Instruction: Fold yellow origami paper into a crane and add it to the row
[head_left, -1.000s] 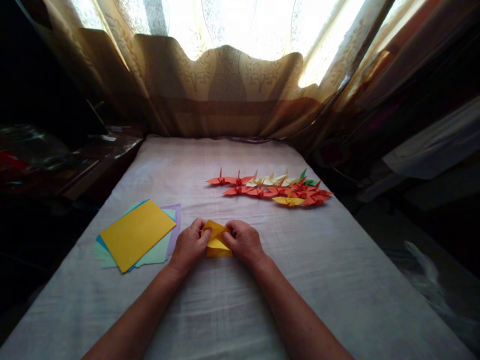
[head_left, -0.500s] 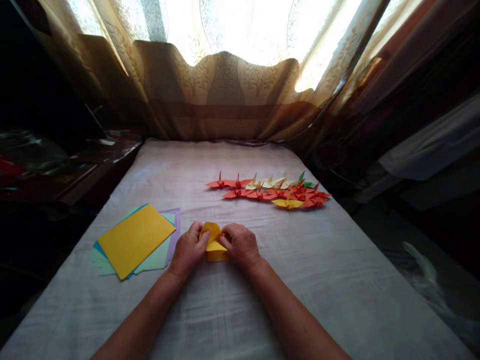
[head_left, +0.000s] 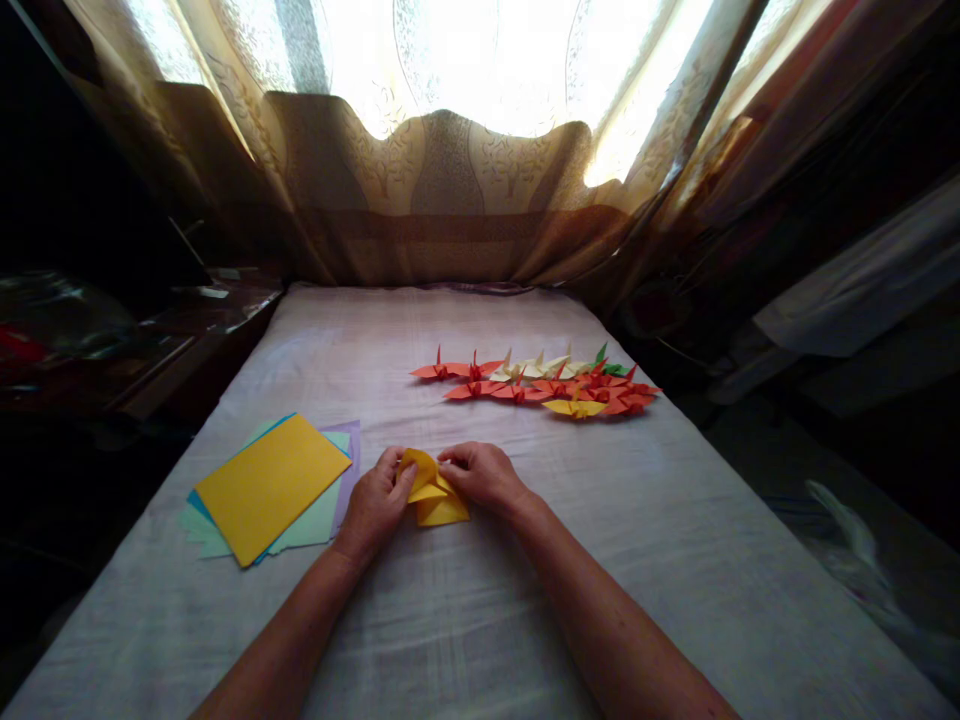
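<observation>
A partly folded sheet of yellow paper is between my two hands, its lower flap spread toward me. My left hand pinches its left side, the thumb lying on top and the fingers behind. At its upper right edge, my right hand has thumb and fingertips pressed together on the paper. Left of my hands lies a stack of coloured sheets, a yellow sheet on top, with blue, pale green and purple ones sticking out beneath.
Several folded paper cranes stand beyond my hands to the right: red ones, cream ones, a green one and a yellow one. They rest on a pale checked cloth. A patterned curtain hangs behind.
My right hand has shifted slightly up along the paper's edge, fingers now closer together. The paper's lower flap shows wider and more spread. My left hand keeps its grip.
</observation>
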